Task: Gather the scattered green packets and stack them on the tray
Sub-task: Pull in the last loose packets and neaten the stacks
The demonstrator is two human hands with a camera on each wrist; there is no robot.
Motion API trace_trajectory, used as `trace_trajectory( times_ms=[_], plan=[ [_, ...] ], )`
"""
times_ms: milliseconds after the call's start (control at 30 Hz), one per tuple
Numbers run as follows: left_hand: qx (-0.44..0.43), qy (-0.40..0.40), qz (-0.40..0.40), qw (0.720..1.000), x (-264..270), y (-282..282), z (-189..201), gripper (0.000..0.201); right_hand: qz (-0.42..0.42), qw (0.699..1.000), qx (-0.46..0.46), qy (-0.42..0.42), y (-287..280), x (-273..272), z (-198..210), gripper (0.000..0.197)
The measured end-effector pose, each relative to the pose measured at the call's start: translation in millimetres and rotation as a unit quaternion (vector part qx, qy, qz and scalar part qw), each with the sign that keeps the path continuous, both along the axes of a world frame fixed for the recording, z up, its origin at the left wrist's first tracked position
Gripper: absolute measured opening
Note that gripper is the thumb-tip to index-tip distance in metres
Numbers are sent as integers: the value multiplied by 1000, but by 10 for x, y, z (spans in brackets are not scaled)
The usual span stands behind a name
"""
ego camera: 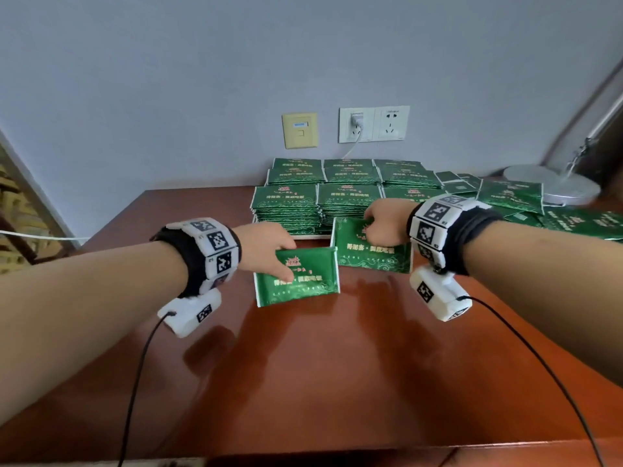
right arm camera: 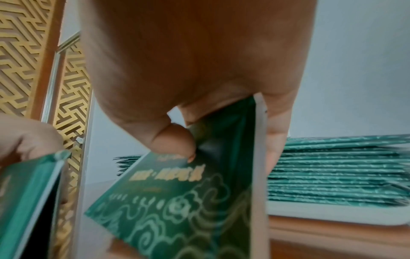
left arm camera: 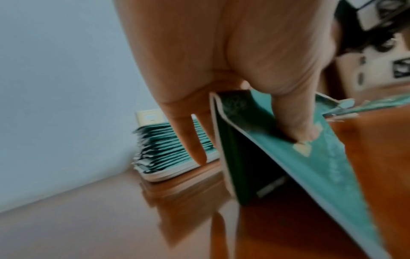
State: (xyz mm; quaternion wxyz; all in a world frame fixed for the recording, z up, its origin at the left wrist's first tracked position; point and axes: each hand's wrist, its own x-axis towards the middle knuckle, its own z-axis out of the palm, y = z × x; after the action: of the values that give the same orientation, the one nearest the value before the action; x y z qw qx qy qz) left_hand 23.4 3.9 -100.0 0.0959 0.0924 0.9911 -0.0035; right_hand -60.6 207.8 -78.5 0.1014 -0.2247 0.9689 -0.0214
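Green packet (ego camera: 296, 278), near left: pinched in left hand (ego camera: 266, 244) grip; second packet (ego camera: 371, 251), right: pinched by right hand (ego camera: 387, 224); both above counter (ego camera: 337, 365)

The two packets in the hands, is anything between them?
No. The left hand's packet and right hand's packet nearly touch; the head view shows only bare table.

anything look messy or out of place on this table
Yes: loose green packets lie scattered and overlapping at the right rear near the lamp base, unlike the neat stacks on the tray. No visible damage.
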Motion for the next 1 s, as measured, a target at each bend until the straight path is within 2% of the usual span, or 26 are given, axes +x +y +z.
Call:
trace_trajectory(
  times_ms=[67, 133, 200, 267, 333, 433, 533, 633, 767, 833, 1000],
  plan=[
    [47, -5, 40, 998, -18, -133, 33, 47, 2, 1000, 7, -22, -6, 12, -49, 42],
    [85, -27, 83, 993, -26, -200, 13, 62, 17, 999, 27, -25, -16, 32, -119, 41],
    [94, -52, 104, 989, -38, -197, -61, 82, 34, 997, 55, -30, -37, 71, -190, 52],
    [54, -68, 107, 990, -42, -129, -165, 104, 42, 993, 100, -40, -65, 119, -257, 71],
    [-17, -64, 100, 993, -41, -35, -249, 117, 48, 989, 135, -32, -92, 146, -294, 84],
    [-56, -71, 102, 991, -58, 53, -279, 113, 39, 989, 135, -52, -121, 146, -296, 83],
    [-24, -98, 112, 989, -61, 70, -285, 104, 19, 991, 112, -68, -133, 142, -305, 89],
    [7, -82, 111, 990, -25, 75, -301, 96, 14, 993, 75, -89, -124, 134, -356, 103],
    [3, -73, 109, 991, 5, 80, -333, 83, 37, 992, 82, -93, -96, 119, -362, 111],
    [10, -79, 118, 990, 22, 72, -354, 79, 48, 991, 88, -92, -87, 111, -345, 109],
    [25, -65, 99, 993, 13, 22, -187, 88, 83, 995, 41, -41, -46, 59, -288, 92]
  ],
)
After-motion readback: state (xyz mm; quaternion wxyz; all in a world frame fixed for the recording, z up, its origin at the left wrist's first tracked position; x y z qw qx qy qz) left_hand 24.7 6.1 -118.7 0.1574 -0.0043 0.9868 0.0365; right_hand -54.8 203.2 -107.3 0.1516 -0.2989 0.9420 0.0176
